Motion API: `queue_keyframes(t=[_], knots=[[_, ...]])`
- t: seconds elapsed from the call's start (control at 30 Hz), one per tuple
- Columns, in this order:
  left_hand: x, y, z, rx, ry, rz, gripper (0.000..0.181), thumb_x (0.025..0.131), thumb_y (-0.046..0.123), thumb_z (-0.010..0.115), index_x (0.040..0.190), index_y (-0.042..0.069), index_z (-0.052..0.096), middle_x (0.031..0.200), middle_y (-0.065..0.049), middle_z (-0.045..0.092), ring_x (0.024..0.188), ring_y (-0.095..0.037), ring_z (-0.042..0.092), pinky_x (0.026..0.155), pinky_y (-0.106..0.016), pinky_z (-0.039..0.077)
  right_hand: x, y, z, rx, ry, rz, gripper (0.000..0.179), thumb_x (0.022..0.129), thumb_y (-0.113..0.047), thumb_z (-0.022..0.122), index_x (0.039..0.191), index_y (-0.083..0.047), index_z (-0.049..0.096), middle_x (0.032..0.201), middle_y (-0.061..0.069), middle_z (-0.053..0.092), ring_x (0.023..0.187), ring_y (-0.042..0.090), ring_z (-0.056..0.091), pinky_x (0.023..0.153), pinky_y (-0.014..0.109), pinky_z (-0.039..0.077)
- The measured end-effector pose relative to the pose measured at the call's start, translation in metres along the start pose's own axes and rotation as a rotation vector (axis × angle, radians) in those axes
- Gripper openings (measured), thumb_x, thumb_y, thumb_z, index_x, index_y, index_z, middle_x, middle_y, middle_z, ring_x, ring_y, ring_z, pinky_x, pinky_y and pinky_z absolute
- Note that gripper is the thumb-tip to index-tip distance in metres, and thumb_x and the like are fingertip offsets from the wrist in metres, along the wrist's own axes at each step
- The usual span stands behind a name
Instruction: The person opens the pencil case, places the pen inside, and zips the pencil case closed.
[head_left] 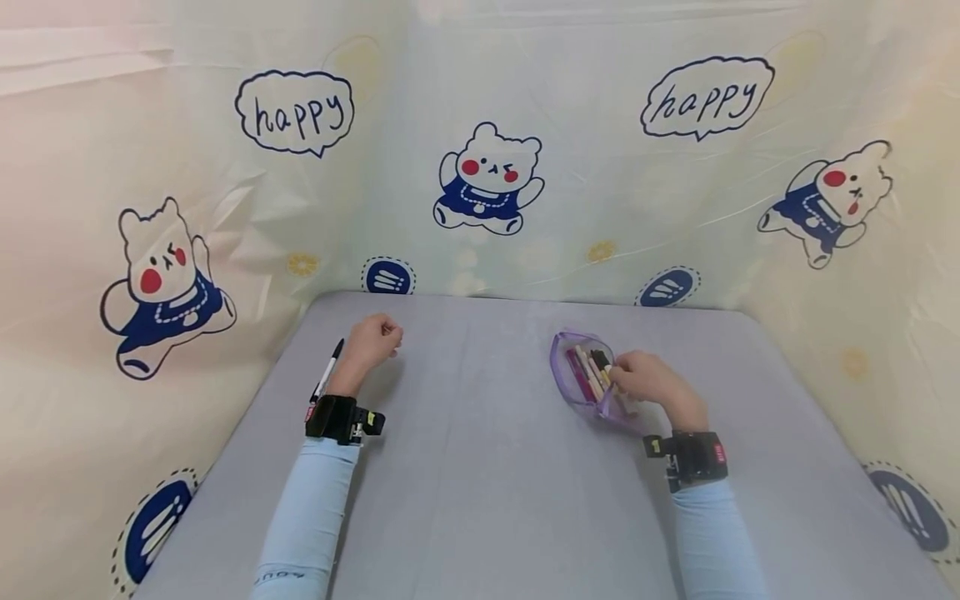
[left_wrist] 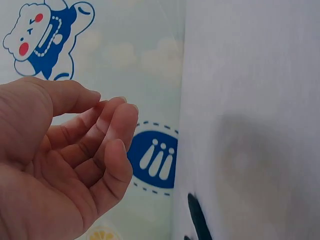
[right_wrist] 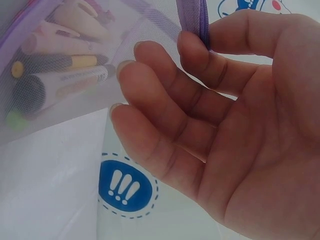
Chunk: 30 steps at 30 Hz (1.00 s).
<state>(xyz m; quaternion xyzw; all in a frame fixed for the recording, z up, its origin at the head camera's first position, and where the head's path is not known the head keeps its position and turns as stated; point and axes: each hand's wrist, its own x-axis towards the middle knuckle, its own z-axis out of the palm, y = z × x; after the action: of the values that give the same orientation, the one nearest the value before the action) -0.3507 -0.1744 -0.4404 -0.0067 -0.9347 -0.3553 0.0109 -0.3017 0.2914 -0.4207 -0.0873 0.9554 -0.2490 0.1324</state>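
A see-through mesh pencil pouch (head_left: pixel 558 367) with purple edging stands on the right half of the table, with several pens and markers (head_left: pixel 587 372) inside. Thumb and forefinger of my right hand (head_left: pixel 651 383) pinch its purple zip edge (right_wrist: pixel 194 20); the other fingers are bent beside the mesh. Through the mesh in the right wrist view shows a white marker (right_wrist: pixel 65 87) with a dark end. My left hand (head_left: pixel 370 340) hovers over the far left of the table, loosely curled around nothing. Near its wrist lies a white pen (head_left: pixel 327 371) with black ends.
A grey cloth covers the table (head_left: pixel 480 467). Behind and at both sides hangs a pale curtain (head_left: pixel 585 167) printed with bears and the word happy, meeting the table's far edge.
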Motion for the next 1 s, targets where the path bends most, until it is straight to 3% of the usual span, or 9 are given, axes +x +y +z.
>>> queue_keyframes(t=[0.2, 0.47, 0.73, 1.0], knots=[[-0.003, -0.018, -0.009, 0.060, 0.035, -0.040, 0.027, 0.097, 0.026, 0.048, 0.106, 0.004, 0.061, 0.098, -0.015, 0.067, 0.083, -0.025, 0.063, 0.066, -0.030, 0.047, 0.001, 0.000, -0.002, -0.004, 0.008, -0.017, 0.023, 0.092, -0.018, 0.047, 0.084, -0.002, 0.062, 0.071, 0.008, 0.060, 0.063, 0.019, 0.052, 0.058, 0.031, 0.044], [-0.012, -0.030, -0.016, 0.148, 0.093, -0.073, 0.024, 0.095, 0.021, 0.049, 0.100, 0.001, 0.061, 0.095, -0.016, 0.064, 0.076, -0.025, 0.055, 0.060, -0.031, 0.041, 0.003, -0.001, -0.003, -0.015, 0.002, -0.014, 0.024, 0.093, -0.019, 0.048, 0.087, -0.003, 0.064, 0.074, 0.009, 0.062, 0.065, 0.019, 0.054, 0.059, 0.031, 0.045], [-0.022, -0.039, -0.020, 0.194, 0.075, -0.145, 0.018, 0.094, 0.017, 0.048, 0.096, 0.002, 0.057, 0.086, -0.013, 0.059, 0.070, -0.024, 0.053, 0.056, -0.031, 0.040, 0.001, -0.002, -0.003, -0.008, -0.002, -0.013, 0.024, 0.093, -0.019, 0.048, 0.090, -0.002, 0.065, 0.076, 0.009, 0.062, 0.067, 0.020, 0.055, 0.061, 0.030, 0.046], [-0.023, -0.051, -0.021, 0.182, 0.041, -0.151, 0.022, 0.094, 0.018, 0.052, 0.101, -0.001, 0.060, 0.091, -0.016, 0.063, 0.074, -0.025, 0.057, 0.055, -0.030, 0.042, 0.001, -0.001, -0.002, 0.010, -0.008, 0.013, 0.025, 0.095, -0.021, 0.049, 0.097, -0.003, 0.066, 0.080, 0.011, 0.064, 0.069, 0.020, 0.056, 0.063, 0.030, 0.047]])
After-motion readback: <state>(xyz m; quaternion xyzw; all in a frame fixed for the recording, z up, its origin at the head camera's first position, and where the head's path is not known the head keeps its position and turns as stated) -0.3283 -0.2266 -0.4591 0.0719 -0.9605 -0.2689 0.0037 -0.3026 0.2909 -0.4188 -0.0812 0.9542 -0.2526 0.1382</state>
